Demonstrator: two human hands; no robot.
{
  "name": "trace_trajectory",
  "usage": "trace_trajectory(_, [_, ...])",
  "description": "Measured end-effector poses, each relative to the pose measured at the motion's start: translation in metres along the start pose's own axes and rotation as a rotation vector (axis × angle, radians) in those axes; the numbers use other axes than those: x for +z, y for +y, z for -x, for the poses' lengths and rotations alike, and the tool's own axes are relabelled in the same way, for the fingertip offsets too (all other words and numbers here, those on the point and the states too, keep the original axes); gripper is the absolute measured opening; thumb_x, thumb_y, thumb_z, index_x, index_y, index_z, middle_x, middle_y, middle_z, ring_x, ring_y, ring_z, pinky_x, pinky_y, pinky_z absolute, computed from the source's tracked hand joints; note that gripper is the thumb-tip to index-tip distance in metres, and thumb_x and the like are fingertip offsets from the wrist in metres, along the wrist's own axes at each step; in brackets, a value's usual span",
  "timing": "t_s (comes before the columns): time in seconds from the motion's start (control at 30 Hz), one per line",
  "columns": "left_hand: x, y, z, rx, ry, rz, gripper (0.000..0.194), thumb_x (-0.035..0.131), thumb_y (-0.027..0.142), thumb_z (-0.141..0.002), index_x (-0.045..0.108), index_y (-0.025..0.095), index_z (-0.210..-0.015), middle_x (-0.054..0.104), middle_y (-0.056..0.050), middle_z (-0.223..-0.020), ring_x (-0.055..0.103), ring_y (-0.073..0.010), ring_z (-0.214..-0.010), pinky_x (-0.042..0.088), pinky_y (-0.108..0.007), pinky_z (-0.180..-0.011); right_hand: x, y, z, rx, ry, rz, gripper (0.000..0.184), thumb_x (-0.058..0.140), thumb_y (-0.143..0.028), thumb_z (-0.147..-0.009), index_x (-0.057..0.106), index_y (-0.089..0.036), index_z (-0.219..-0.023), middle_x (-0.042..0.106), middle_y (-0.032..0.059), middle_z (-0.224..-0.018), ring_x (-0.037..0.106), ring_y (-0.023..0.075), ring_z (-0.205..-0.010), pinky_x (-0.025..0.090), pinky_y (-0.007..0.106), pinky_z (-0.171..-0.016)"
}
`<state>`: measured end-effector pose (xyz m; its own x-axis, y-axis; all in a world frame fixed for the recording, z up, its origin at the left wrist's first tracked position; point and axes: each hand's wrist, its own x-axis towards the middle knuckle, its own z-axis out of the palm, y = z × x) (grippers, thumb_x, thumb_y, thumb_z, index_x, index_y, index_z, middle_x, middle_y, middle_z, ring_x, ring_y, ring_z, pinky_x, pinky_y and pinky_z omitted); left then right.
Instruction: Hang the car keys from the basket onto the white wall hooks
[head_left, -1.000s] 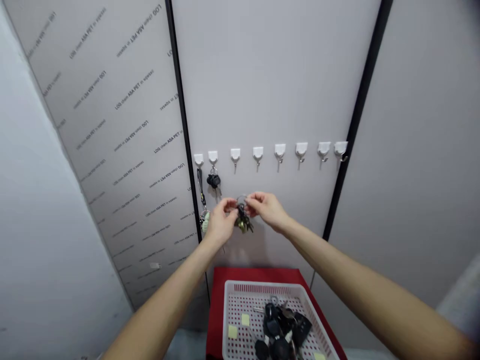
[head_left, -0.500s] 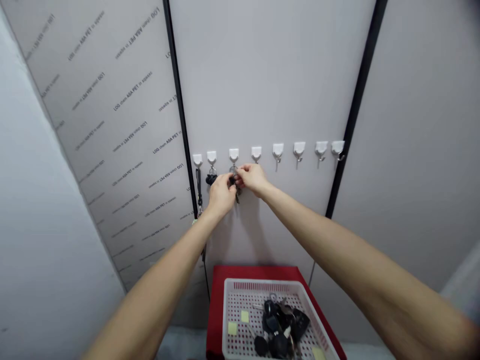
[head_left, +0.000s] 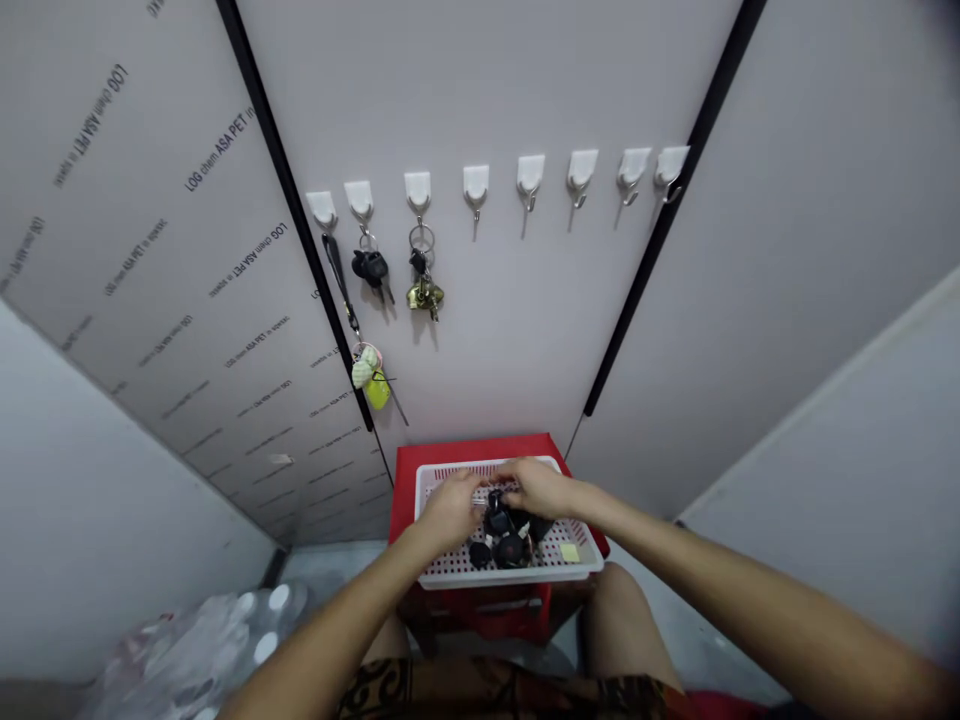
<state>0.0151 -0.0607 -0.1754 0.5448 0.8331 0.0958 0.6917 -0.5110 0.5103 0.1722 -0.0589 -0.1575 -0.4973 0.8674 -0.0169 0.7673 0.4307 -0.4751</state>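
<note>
Over the white perforated basket (head_left: 510, 577), both of my hands reach in at the black-headed keys (head_left: 510, 550) piled there. My left hand (head_left: 452, 508) has its fingers curled beside a silver key shaft at the pile's left; what lies between the fingertips is hidden. From the right, my right hand (head_left: 538, 487) pinches at the top of the key pile. On the wall above, a ring of brass-coloured keys (head_left: 425, 293) hangs from the third white hook (head_left: 418, 190). Black keys (head_left: 373, 268) hang on the second hook, and a black strap (head_left: 341, 280) with green charms on the first.
More white hooks (head_left: 531, 175) run along the wall to the right. The basket rests on a red stand (head_left: 405, 490) between my knees. A yellow paper note (head_left: 569, 553) lies in the basket. Clear plastic bottles (head_left: 266, 625) stand on the floor at lower left.
My hands have left the third hook and come down into the basket. The brass-coloured keys now hang there, let go. The view has tilted downward.
</note>
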Motion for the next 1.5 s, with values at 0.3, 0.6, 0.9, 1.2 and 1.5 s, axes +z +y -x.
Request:
trace_trajectory(0.3, [0.029,-0.001,-0.001,-0.186,-0.034,0.116,0.029,0.044,0.014,-0.056,0.049,0.017,-0.084,0.055,-0.001,-0.072,0.049,-0.0126,-0.066,0.036,-0.022,-0.058,0.017,0.007,0.006,0.11,0.017,-0.002,0.01,0.044,-0.019,-0.057,0.053,-0.014,-0.059,0.053,0.0018,-0.06,0.045,0.0108,-0.058,0.032,0.02,-0.053])
trace_trajectory(0.6, [-0.023,0.004,-0.009,-0.191,0.081,0.278,0.012,0.042,0.018,-0.058,0.053,0.014,-0.059,0.052,0.001,-0.057,0.044,-0.0085,-0.053,0.033,-0.018,-0.05,0.0,-0.003,-0.005,0.23,0.127,-0.519,0.013,0.039,-0.024,-0.064,0.046,-0.013,-0.062,0.037,-0.0061,-0.043,0.032,0.0043,-0.039,0.024,0.016,-0.038])
trace_trajectory(0.9, [-0.061,0.007,-0.022,-0.112,0.089,0.546,0.018,0.043,0.028,-0.061,0.05,0.012,-0.055,0.047,0.002,-0.05,0.041,-0.0076,-0.05,0.034,-0.019,-0.053,-0.024,-0.022,-0.013,-0.006,0.285,-0.508,0.022,0.045,-0.028,-0.063,0.055,-0.015,-0.078,0.057,0.0033,-0.077,0.049,0.012,-0.07,0.037,0.024,-0.065])
trace_trajectory(1.2, [-0.086,0.015,-0.026,-0.077,0.066,0.651,0.018,0.044,0.028,-0.061,0.047,0.012,-0.053,0.043,0.004,-0.049,0.037,-0.0056,-0.048,0.031,-0.018,-0.049,-0.039,-0.037,-0.025,-0.031,0.259,-0.62,0.015,0.046,-0.027,-0.062,0.051,-0.013,-0.062,0.048,-0.003,-0.054,0.042,0.0059,-0.05,0.035,0.019,-0.051])
trace_trajectory(1.5, [-0.152,0.058,-0.035,0.214,0.722,0.284,0.013,0.043,0.02,-0.065,0.05,0.016,-0.075,0.051,-0.002,-0.079,0.047,-0.0103,-0.073,0.038,-0.022,-0.064,-0.129,-0.086,-0.052,-0.096,0.576,-0.688,0.015,0.047,-0.026,-0.06,0.047,-0.013,-0.053,0.043,-0.0046,-0.044,0.039,0.0039,-0.041,0.034,0.017,-0.043])
